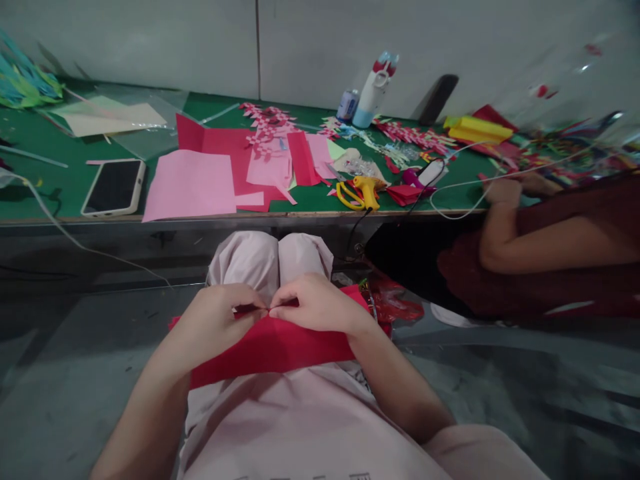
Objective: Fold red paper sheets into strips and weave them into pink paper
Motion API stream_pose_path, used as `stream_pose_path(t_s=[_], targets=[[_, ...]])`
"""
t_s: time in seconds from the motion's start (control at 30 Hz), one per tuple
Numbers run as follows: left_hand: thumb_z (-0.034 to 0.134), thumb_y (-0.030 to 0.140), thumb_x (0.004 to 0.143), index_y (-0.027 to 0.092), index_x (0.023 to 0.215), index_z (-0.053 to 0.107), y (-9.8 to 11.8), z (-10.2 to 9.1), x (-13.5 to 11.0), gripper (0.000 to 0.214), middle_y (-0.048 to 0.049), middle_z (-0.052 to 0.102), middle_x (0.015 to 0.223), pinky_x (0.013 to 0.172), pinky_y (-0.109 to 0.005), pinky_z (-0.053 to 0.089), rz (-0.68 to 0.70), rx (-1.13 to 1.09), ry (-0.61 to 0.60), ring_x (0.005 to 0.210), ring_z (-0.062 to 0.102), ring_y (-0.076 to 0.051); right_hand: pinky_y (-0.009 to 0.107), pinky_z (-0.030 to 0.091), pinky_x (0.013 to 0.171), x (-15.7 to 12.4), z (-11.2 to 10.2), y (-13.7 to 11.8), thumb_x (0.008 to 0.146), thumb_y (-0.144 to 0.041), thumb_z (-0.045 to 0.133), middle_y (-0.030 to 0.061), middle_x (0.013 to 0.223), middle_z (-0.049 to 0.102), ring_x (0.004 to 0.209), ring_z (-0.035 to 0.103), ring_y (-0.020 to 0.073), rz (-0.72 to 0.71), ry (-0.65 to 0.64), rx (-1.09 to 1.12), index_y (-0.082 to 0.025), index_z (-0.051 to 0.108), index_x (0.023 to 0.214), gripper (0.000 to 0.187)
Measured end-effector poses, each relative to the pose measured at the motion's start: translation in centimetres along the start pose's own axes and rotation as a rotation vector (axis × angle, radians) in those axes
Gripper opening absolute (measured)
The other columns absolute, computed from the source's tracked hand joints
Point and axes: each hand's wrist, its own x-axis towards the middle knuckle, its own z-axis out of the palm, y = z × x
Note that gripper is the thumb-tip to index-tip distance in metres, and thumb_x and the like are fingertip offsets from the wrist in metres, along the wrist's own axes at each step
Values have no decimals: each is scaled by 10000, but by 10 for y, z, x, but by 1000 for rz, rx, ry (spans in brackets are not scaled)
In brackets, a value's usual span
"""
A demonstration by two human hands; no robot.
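A sheet of red paper (280,350) lies across my lap, its upper edge between my two hands. My left hand (223,323) pinches that edge with thumb and forefinger. Right beside it, my right hand (310,303) pinches the same edge, so the fingertips of both hands almost meet. The edge looks folded or gathered at the pinch, though the fingers cover much of it. Further red material shows under my forearms on both sides.
On the green table (165,107) ahead lie pink paper (193,183), a phone (114,188), a yellow glue gun (369,192), yellow-handled scissors (347,197), a can (347,105) and a bottle (373,93). A co-worker's arm (540,233) rests at the right. White cords cross the table.
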Motion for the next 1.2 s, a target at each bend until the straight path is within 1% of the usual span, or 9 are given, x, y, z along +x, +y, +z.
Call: stream_pose_path(t_s=[0.1,0.27,0.37,0.43,0.63,0.77,1.07,1.2], targets=[[492,200,784,233,740,702,-1,-1,-2,217,7,726,771,627,-232,435,-28,28,-15,702,641,-151,224,395,658,-1,0,3,824,-211,592,17,812,748,715,629,124,-11,-10,5,-201,765,886,184],[493,294,828,251,772,714,-11,-7,-6,232,5,729,794,640,-241,445,-60,56,-44,729,647,-163,233,421,699,-7,-8,10,810,-261,622,29,878,753,792,650,150,28,-7,-2,-202,763,900,177],[501,326,824,255,785,725,-15,-9,-7,238,-6,733,786,609,-241,450,-78,53,-53,708,650,-172,237,422,694,-9,-11,13,803,-246,622,28,860,754,785,652,153,46,0,-12,-204,766,890,173],[510,337,819,262,791,729,-14,-8,-6,233,-4,734,787,599,-243,451,-80,69,-63,699,651,-176,239,420,688,-9,-11,12,801,-233,619,29,849,755,776,651,153,48,0,-16,-202,768,883,173],[508,313,828,286,851,737,-3,1,0,232,12,748,886,665,-251,454,-53,66,-50,787,663,-182,234,416,675,-5,-7,9,812,-225,599,33,847,753,761,640,146,34,-32,-4,-190,766,904,193],[508,301,831,285,833,739,-1,4,2,231,14,749,871,658,-255,445,-61,52,-36,772,660,-180,227,411,669,-5,-8,8,816,-229,594,28,840,749,751,633,140,20,-29,-8,-186,766,892,193],[520,301,828,263,780,732,-2,4,3,221,13,738,812,625,-242,431,-68,-5,-26,740,648,-169,216,394,643,-4,-7,9,809,-202,594,19,793,744,706,614,123,10,-16,15,-178,764,844,175],[521,238,805,234,750,717,-2,4,4,204,16,717,762,621,-232,420,-29,-60,-40,709,630,-148,211,380,629,-2,-3,8,796,-175,591,11,763,735,684,604,114,4,-8,16,-177,761,825,173]])
